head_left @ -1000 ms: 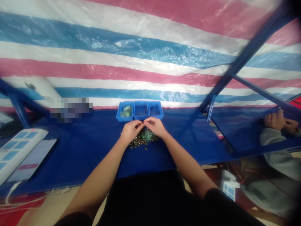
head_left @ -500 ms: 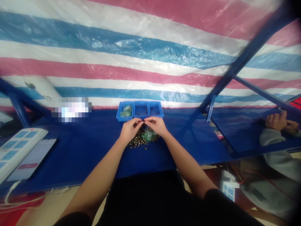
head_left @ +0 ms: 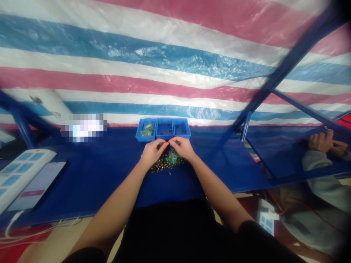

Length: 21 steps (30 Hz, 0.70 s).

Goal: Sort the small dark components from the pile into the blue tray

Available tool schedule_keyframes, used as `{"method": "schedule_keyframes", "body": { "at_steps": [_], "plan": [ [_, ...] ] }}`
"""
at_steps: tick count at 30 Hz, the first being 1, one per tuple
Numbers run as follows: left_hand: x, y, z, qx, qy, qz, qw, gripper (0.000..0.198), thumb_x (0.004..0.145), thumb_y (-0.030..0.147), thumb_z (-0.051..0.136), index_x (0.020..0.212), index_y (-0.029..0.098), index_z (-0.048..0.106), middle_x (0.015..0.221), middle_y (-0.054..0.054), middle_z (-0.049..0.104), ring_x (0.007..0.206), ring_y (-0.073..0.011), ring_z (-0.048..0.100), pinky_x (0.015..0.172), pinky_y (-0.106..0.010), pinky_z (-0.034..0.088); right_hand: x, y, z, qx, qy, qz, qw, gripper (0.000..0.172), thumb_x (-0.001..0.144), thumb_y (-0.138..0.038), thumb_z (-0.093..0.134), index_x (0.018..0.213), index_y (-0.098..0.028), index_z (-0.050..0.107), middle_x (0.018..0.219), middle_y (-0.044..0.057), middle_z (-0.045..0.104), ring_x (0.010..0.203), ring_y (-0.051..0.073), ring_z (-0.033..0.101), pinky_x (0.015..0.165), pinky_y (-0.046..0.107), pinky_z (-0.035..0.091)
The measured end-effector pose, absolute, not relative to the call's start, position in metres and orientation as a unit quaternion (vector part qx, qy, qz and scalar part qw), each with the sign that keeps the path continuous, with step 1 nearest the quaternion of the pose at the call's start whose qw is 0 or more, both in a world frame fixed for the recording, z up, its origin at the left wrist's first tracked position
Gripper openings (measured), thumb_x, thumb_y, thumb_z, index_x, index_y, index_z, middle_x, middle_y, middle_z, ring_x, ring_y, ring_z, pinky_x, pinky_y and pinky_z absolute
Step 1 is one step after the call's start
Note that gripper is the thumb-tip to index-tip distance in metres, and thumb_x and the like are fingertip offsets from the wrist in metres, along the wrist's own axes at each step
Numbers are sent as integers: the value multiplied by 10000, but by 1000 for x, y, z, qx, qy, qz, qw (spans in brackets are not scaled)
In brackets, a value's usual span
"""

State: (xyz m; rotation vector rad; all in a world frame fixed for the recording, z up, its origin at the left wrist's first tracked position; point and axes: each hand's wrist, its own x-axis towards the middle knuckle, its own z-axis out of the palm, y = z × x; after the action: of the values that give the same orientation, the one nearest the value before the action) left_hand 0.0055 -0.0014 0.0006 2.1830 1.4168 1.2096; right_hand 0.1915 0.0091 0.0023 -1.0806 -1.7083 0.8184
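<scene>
My left hand (head_left: 152,152) and my right hand (head_left: 183,147) meet at the fingertips, both pinched. Whatever they hold between them is too small to make out. Below the hands lies a heap of small brass and dark metal pieces (head_left: 159,166) on the blue table. A crumpled green see-through packet (head_left: 174,158) rests on the heap by my right hand. Just beyond the fingers stand three blue bins in a row. Green clear packets lie in the left bin (head_left: 138,135); a few small dark parts lie in the middle bin (head_left: 163,119) and the right bin (head_left: 187,137).
A white power strip (head_left: 41,155) and a phone (head_left: 41,182) with a cable lie at the left. Blue metal posts (head_left: 263,91) frame the table before a striped plastic sheet (head_left: 153,78). At the far right, another person's hands (head_left: 321,141) rest beyond a rail.
The fingertips of both hands have shifted very slightly and still meet above the heap. The bins and the heap look the same.
</scene>
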Motion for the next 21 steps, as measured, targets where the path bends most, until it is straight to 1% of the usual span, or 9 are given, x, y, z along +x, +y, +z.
{"method": "schedule_keyframes", "body": {
  "at_steps": [4, 6, 9, 12, 14, 15, 18, 19, 21],
  "plan": [
    [5, -3, 3, 761, 491, 401, 142, 321, 897, 486, 526, 921, 210, 689, 828, -9, 726, 684, -138, 647, 663, -229, 473, 191, 4, 7, -443, -720, 305, 438, 350, 900, -468, 497, 780, -177, 650, 725, 15, 669, 632, 124, 584, 654, 246, 470],
    [4, -4, 6, 766, 486, 392, 152, 331, 924, 467, 482, 929, 208, 689, 809, -6, 723, 682, -135, 645, 667, -226, 467, 190, 1, 10, -454, -718, 289, 442, 354, 904, -479, 482, 793, -183, 643, 697, 8, 646, 621, 127, 574, 651, 249, 467],
    [3, -6, 9, 765, 483, 397, 158, 347, 957, 429, 421, 937, 205, 684, 747, -1, 705, 674, -135, 642, 667, -225, 462, 191, -4, 14, -494, -666, 247, 501, 339, 889, -493, 502, 912, -189, 652, 713, 23, 643, 670, 155, 593, 716, 277, 489],
    [4, -7, 8, 760, 487, 404, 151, 342, 956, 419, 420, 921, 205, 684, 715, 4, 690, 646, -133, 631, 643, -225, 456, 196, -5, 18, -530, -594, 209, 568, 368, 897, -497, 475, 982, -182, 646, 804, 67, 672, 767, 191, 618, 833, 327, 497],
    [4, -6, 7, 758, 490, 407, 141, 341, 950, 426, 429, 911, 205, 685, 716, 3, 688, 635, -133, 625, 638, -227, 456, 200, -2, 19, -535, -576, 208, 582, 387, 901, -499, 453, 1015, -178, 635, 873, 88, 684, 813, 204, 626, 862, 348, 497],
    [4, -6, 6, 756, 492, 410, 134, 338, 945, 429, 437, 907, 205, 687, 721, 2, 690, 634, -133, 623, 639, -228, 458, 203, 1, 20, -539, -570, 206, 584, 393, 897, -505, 458, 1025, -176, 630, 884, 91, 686, 807, 204, 626, 850, 348, 501],
    [3, -5, 4, 747, 500, 420, 125, 319, 933, 423, 462, 901, 203, 690, 725, 0, 693, 640, -134, 624, 647, -228, 461, 215, 13, 19, -559, -562, 193, 578, 408, 894, -527, 452, 995, -172, 627, 812, 68, 683, 713, 181, 619, 751, 313, 512],
    [3, -4, 4, 746, 500, 422, 126, 314, 931, 420, 466, 901, 202, 691, 723, -1, 693, 643, -134, 625, 647, -227, 462, 221, 16, 19, -567, -566, 186, 568, 411, 894, -529, 450, 974, -170, 634, 773, 58, 678, 683, 174, 614, 727, 301, 507],
    [2, -4, 4, 745, 499, 423, 131, 311, 930, 415, 469, 901, 201, 692, 725, -3, 692, 647, -133, 627, 644, -224, 462, 234, 23, 19, -584, -600, 172, 518, 397, 872, -530, 491, 894, -174, 665, 707, 40, 667, 641, 166, 602, 689, 286, 490]
  ]
}}
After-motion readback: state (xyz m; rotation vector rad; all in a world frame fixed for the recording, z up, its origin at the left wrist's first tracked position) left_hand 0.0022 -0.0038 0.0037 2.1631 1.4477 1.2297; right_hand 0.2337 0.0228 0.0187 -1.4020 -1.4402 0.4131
